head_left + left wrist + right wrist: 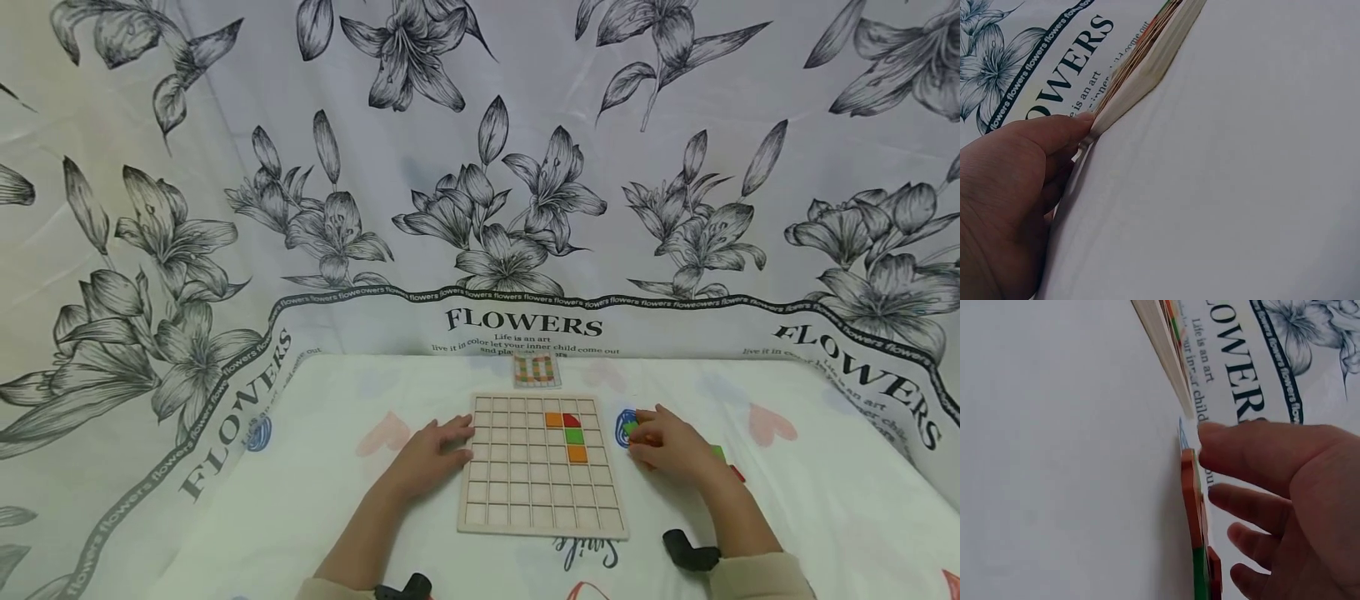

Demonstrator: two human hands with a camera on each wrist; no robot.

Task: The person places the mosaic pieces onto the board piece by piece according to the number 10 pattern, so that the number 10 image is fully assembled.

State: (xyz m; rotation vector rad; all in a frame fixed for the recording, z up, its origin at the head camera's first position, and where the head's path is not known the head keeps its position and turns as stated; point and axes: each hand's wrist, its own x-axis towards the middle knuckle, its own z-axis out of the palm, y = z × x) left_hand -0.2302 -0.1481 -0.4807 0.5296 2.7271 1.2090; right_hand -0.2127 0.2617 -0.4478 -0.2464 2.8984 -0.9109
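Observation:
A wooden grid board [517, 475] lies flat on the white cloth, with a few coloured tiles in its upper right squares: an orange tile [553, 420], a red one, a green tile [573, 436] and another orange tile [577, 454]. My left hand [429, 458] rests at the board's left edge, its fingertips touching the rim [1141, 81]. Right of the board, my right hand [667, 446] is held over loose tiles, partly covering them. In the right wrist view its thumb and fingers are spread apart beside an orange tile [1191, 500] and a green tile [1200, 572].
Behind the board lies a small pattern card [536, 371] with coloured squares. A loose green tile [717, 451] and a red tile [738, 473] show beyond the right wrist. A flower-printed curtain [510, 167] stands behind the table.

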